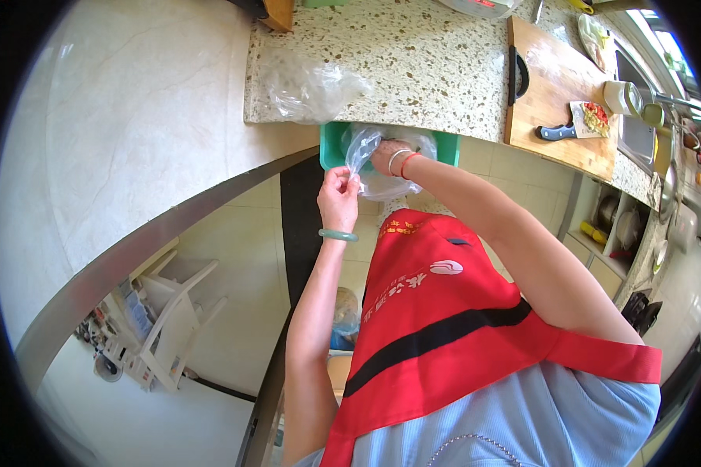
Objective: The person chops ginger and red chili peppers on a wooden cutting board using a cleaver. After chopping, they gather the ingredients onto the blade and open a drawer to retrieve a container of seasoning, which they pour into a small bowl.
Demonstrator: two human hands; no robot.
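Below the counter's front edge sits a green bin lined with a clear plastic bag. My left hand, with a green bangle at its wrist, pinches the bag's gathered edge at the bin's near left side. Down inside the bag's mouth is my right hand, a white and a red band round its wrist. Its fingers are hidden by the plastic and the hand itself, so what they hold does not show. Another crumpled clear plastic bag lies on the speckled counter, just beyond the bin.
At the right, a wooden cutting board bears a cleaver with chopped red and pale bits on its blade. A white jar stands by the board's right edge, near the sink. A white chair stands at the lower left.
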